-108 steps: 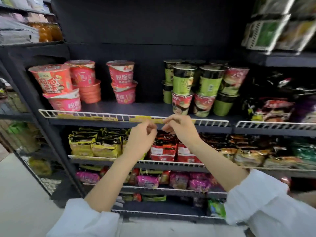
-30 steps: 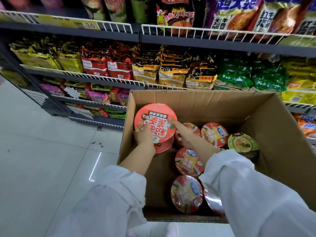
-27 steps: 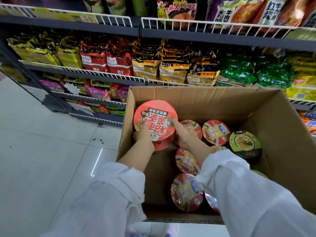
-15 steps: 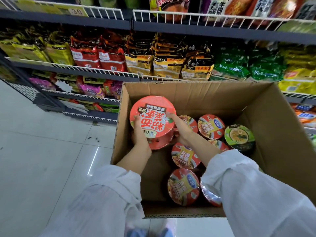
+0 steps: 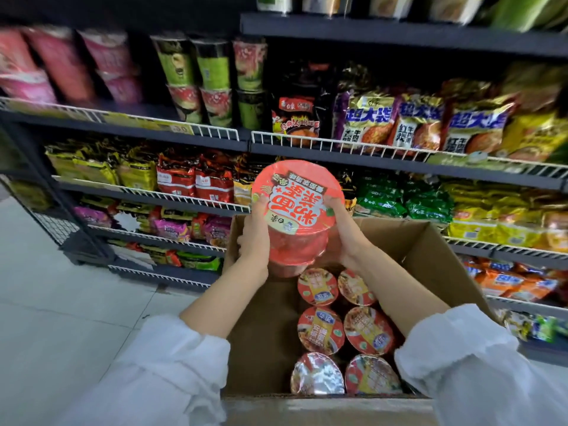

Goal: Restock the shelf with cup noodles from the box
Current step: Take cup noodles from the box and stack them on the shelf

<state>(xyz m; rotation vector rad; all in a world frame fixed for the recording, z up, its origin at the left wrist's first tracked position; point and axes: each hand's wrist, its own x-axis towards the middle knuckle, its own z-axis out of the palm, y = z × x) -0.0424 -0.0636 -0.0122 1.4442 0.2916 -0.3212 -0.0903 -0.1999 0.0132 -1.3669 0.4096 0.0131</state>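
**Big red cup lifted out of box, not yet shelved**

Far left: upper shelf [image 5: 123,130] holds pink/red cup noodles [image 5: 61,69], blurred, stacked two high. Just right of them green cups [image 5: 196,66] stacked on more cups. There looks to be a gap on this shelf between the pink and green groups, a likely slot, though that's a guess. Lower shelves on the left carry yellow, red and pink bagged noodles.

Centre: left hand [image 5: 253,238] grips the left side of the large red cup [image 5: 296,210], thumb up at the lid rim. Right hand [image 5: 345,238] wraps its right side, fingers curled round the wall. Both hands hold the same cup; it is above the far end of the box, lid tilted toward the camera, clear of the cups below. Something red shows just under it, can't tell if it's a second cup.

Centre-right, near: cardboard box [image 5: 430,259] open on the floor side, six smaller red cups [image 5: 319,330] visible in two columns in its right half; left half of the box floor is bare cardboard.

Right: bagged noodles on the shelves, purple and gold packs [image 5: 365,121] up top, green and yellow ones below.

Progress: early to middle. One cup in transit, at least six left in the box.
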